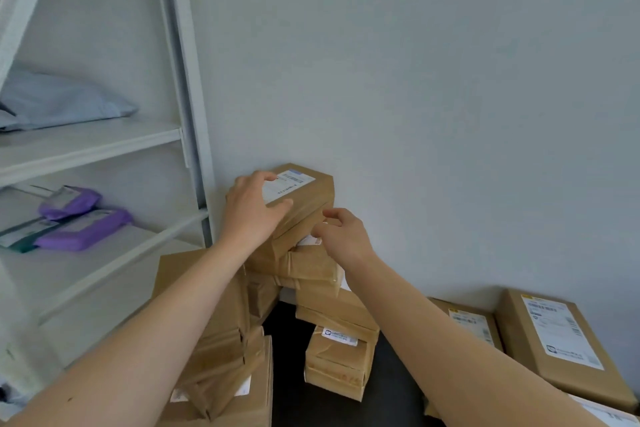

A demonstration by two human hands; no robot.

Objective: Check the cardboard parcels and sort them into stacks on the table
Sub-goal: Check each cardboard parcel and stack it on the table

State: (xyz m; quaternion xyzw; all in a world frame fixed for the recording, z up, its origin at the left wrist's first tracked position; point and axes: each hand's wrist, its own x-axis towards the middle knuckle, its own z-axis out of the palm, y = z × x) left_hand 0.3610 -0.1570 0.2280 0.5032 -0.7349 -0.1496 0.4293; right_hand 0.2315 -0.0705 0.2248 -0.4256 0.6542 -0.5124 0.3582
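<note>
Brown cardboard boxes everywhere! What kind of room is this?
Probably a parcel sorting or stock room. Brown cardboard parcels with white printed shipping labels are piled on a dark table against a plain wall, and a white metal shelving rack beside them holds purple plastic mailer bags.

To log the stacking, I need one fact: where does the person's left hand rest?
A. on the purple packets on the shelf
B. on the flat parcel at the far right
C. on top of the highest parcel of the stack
C: the left hand lies flat on the labelled top parcel.
</note>
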